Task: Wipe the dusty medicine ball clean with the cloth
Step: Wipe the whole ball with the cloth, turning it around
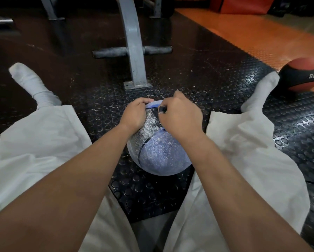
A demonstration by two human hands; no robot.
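Nearest, on the studded mat (143, 197) between the spread legs, sits the dusty medicine ball (161, 153). Being round, it has no long axis; its dark seam runs from near-left towards far-right. Both hands lie close together on its far upper side. The left hand (134, 115) curls over the top edge and steadies it, while the right hand (179, 119) pinches a small dark wad (162, 109), presumably the cloth. The still-dusty near face lies below the hands, towards the body, and the right hand is better placed to reach it. Beyond stand a grey frame post (134, 51) and a red ball (303, 75).
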